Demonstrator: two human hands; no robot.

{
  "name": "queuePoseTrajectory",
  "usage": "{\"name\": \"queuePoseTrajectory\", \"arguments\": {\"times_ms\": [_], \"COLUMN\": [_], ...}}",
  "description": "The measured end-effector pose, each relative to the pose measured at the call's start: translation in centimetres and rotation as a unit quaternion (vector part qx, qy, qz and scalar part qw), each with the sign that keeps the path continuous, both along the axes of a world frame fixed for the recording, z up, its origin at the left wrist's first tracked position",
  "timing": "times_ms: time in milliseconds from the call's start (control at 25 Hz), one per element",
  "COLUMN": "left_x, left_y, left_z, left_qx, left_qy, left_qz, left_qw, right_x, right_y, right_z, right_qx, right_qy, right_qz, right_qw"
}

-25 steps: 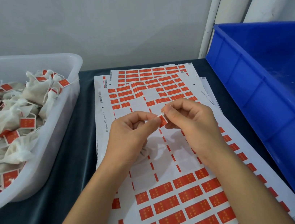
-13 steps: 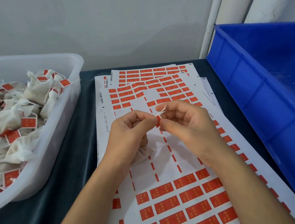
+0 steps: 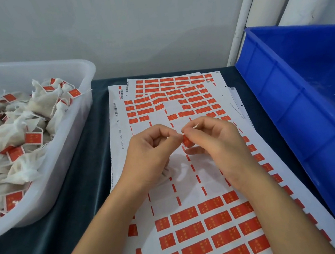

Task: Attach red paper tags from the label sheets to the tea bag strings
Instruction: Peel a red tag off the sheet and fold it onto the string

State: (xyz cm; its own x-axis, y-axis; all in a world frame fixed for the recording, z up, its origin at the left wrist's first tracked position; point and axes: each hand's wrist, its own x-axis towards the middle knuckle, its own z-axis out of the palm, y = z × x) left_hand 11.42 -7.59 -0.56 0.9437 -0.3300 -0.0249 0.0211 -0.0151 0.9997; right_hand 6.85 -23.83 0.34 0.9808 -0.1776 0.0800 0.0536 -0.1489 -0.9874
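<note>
A small red paper tag [image 3: 187,141] is pinched between the fingertips of my right hand [image 3: 211,142], above the label sheets [image 3: 197,221]. A thin white string [image 3: 192,128] pokes out above the tag. My left hand [image 3: 151,153] pinches the string just left of the tag, and a white tea bag [image 3: 174,172] hangs half hidden under its palm. The top sheet has a peeled bare middle, with rows of red tags at its near and far ends.
A translucent white tub [image 3: 64,163] on the left holds several tea bags with red tags on their strings. A large blue bin [image 3: 284,110] stands along the right. A dark cloth [image 3: 82,203] covers the table; white pipes [image 3: 253,7] run up the back right wall.
The tag turned edge-on between the fingers half a second ago and now shows its red face again. Both hands stayed in place over the sheet, with only the fingertips shifting.
</note>
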Motion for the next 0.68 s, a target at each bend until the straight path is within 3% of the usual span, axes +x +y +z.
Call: {"name": "queuePoseTrajectory", "arguments": {"times_ms": [680], "left_x": [0.14], "left_y": [-0.15], "left_z": [-0.03], "left_qx": [0.031], "left_qy": [0.002], "left_qz": [0.018], "left_qw": [0.999], "right_x": [0.09], "right_y": [0.17], "right_z": [-0.51], "right_qx": [-0.059], "right_qy": [0.009], "right_qz": [0.014], "right_qw": [0.998]}}
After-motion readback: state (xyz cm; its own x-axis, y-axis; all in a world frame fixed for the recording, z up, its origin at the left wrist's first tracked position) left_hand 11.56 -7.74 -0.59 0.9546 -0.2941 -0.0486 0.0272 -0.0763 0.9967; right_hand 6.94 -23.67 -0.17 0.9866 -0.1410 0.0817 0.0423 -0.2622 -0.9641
